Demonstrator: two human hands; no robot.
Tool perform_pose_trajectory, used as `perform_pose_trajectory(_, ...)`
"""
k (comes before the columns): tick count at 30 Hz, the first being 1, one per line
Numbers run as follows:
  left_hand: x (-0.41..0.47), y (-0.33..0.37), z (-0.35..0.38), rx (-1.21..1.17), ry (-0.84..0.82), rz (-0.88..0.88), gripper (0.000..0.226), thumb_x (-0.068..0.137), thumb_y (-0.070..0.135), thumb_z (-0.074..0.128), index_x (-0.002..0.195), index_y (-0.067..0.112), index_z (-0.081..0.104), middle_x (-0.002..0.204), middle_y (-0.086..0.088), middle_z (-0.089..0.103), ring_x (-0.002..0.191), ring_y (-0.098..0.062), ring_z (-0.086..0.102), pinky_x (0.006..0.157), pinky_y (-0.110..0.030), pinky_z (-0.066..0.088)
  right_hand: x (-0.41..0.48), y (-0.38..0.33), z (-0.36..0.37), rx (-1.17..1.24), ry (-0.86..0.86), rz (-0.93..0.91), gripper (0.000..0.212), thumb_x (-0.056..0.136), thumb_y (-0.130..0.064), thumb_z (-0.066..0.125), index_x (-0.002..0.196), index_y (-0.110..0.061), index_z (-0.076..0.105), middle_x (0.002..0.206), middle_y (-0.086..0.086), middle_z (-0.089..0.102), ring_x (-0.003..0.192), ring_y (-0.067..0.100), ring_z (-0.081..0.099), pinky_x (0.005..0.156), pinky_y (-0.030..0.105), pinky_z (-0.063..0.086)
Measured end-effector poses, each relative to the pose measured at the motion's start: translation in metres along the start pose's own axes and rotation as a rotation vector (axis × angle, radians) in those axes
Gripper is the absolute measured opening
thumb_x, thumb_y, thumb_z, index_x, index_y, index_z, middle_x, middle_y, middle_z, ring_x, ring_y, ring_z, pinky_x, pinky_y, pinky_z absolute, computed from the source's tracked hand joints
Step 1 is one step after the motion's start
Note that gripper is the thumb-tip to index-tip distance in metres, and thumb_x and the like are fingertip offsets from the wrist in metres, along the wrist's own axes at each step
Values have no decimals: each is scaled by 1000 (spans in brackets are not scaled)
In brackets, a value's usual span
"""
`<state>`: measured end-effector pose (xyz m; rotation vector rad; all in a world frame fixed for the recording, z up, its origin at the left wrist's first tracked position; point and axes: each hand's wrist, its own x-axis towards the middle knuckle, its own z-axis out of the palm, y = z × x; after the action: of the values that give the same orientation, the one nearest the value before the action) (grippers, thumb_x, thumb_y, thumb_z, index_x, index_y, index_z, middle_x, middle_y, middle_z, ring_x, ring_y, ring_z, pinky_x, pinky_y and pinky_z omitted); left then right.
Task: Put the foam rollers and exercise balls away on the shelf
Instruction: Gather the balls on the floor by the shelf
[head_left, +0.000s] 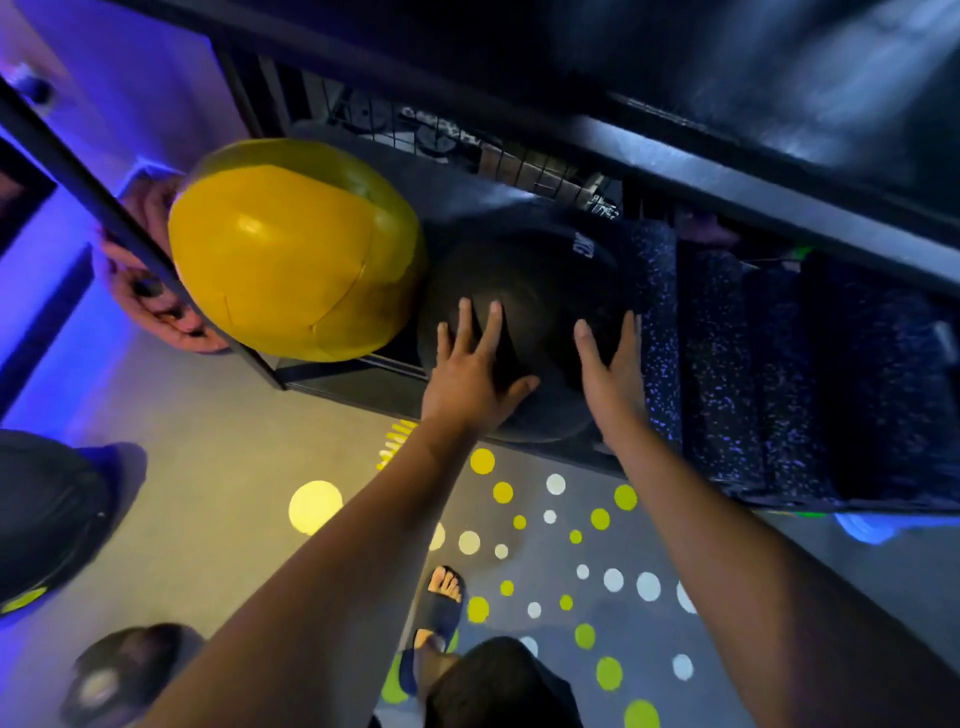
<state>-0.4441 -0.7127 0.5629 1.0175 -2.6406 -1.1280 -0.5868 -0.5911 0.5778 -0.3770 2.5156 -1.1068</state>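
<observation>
A black exercise ball (540, 291) sits on the low black shelf (363, 387), between a yellow ball (291, 249) on its left and several black speckled foam rollers (722, 364) on its right. My left hand (472, 371) lies flat on the black ball's front with its fingers spread. My right hand (610, 374) is at the ball's right side with straight fingers, by the nearest roller (657, 332). Another person's hands (150, 291) hold the yellow ball from the left, behind the shelf's post.
An upper shelf board (675, 156) overhangs the balls and rollers. A wire mesh backs the shelf. The floor (561, 545) has yellow and white dots. My sandalled foot (441, 603) stands below. A dark ball (47, 514) and another person's foot (119, 670) are at the left.
</observation>
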Motion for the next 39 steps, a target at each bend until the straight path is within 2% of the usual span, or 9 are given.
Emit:
perform_pose_trajectory(3, 13, 7, 7, 42, 25, -44, 100, 89, 52, 69, 163, 32, 5, 171, -7, -6, 155, -44, 1, 123, -51, 20, -11, 3, 5, -79, 10, -80, 91, 94, -52, 64, 161, -12, 17, 170, 4, 8, 156, 17, 10, 126, 29, 13)
perform_pose_trajectory(10, 62, 22, -13, 54, 8, -90, 93, 92, 62, 60, 163, 32, 7, 172, -7, 0, 157, -38, 4, 115, -52, 35, -27, 6, 23, -395, 2, -209, 85, 98, -46, 57, 163, -15, 10, 171, 5, 1, 156, 29, 12, 123, 47, 28)
perform_pose_trajectory(14, 42, 6, -37, -246, 174, -53, 79, 94, 48, 67, 157, 13, 35, 165, -14, 30, 154, -24, 24, 119, -36, 32, -33, -8, 29, -542, 82, -112, 79, 95, -44, 60, 158, -13, 22, 162, 17, 24, 140, 40, 39, 106, 51, 46)
perform_pose_trajectory(18, -22, -51, -56, -307, 354, -126, 47, 98, 35, 65, 138, 12, 56, 137, -9, 61, 127, -23, 57, 103, -31, 45, -46, -25, 53, -436, 196, 41, 37, 96, -37, 59, 119, -9, 49, 126, 21, 50, 110, 47, 58, 82, 51, 52)
perform_pose_trajectory(23, -104, -119, -68, -264, 252, -274, 7, 96, 21, 66, 99, 21, 61, 97, 5, 70, 89, -20, 71, 72, -35, 56, -75, -39, 87, -355, 236, 108, 35, 97, -31, 53, 122, -6, 53, 133, 23, 48, 119, 45, 51, 90, 51, 47)
perform_pose_trajectory(29, -182, -178, -81, -262, 262, -487, 31, 94, 41, 69, 76, 17, 61, 68, -3, 71, 65, -27, 68, 59, -39, 53, -162, -43, 140, -453, 144, -134, 63, 95, -28, 58, 152, -8, 39, 167, 16, 18, 150, 38, 24, 121, 53, 22)
perform_pose_trajectory(33, -245, -227, -91, -365, 176, -464, 8, 95, 23, 67, 102, 24, 66, 82, 3, 69, 70, -23, 71, 66, -38, 55, -240, -30, 192, -593, -160, -258, 60, 98, -31, 56, 153, -15, 40, 168, 14, 15, 152, 39, 19, 120, 53, 20)
perform_pose_trajectory(35, -282, -260, -98, -417, 126, -433, 42, 94, 3, 58, 129, 25, 62, 92, -1, 67, 78, -28, 70, 72, -38, 55, -283, -22, 221, -652, -269, -270, 60, 98, -30, 57, 153, -14, 40, 168, 13, 15, 151, 39, 20, 121, 51, 21)
perform_pose_trajectory(39, -375, -339, -112, -420, 65, -525, 46, 97, 10, 58, 140, 26, 56, 95, 1, 68, 82, -27, 71, 78, -40, 56, -376, 0, 293, -688, -427, -183, 62, 99, -32, 57, 154, -12, 37, 168, 13, 16, 151, 36, 22, 122, 46, 20)
